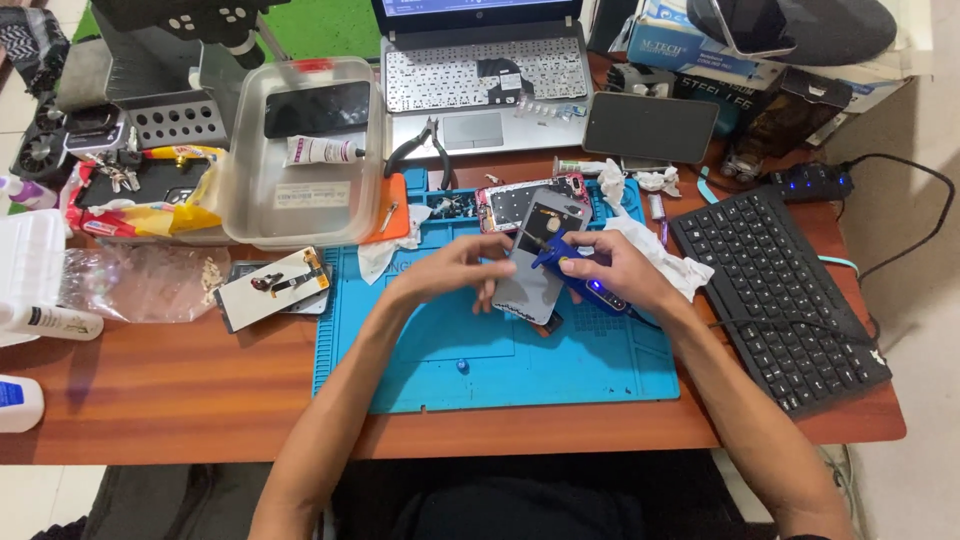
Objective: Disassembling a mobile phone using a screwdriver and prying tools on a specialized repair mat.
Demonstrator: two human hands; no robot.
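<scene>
Head view: left hand [455, 272] curled around the grey phone body [535, 262], tilted above the blue repair mat [420, 370]; right hand [612, 268] closed on a blue electric screwdriver [572, 268], tip on the phone's upper part. Likely mid screw work; next, steady alignment needed. Open mat toward the near edge; black keyboard [775, 290] close at right.

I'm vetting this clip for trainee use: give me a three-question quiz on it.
1. True or false: the right hand holds a blue tool.
2. What does the left hand steady?
A. phone
B. pliers
C. tube
3. What colour is the mat under the hands?

Key: 1 true; 2 A; 3 blue.
</scene>
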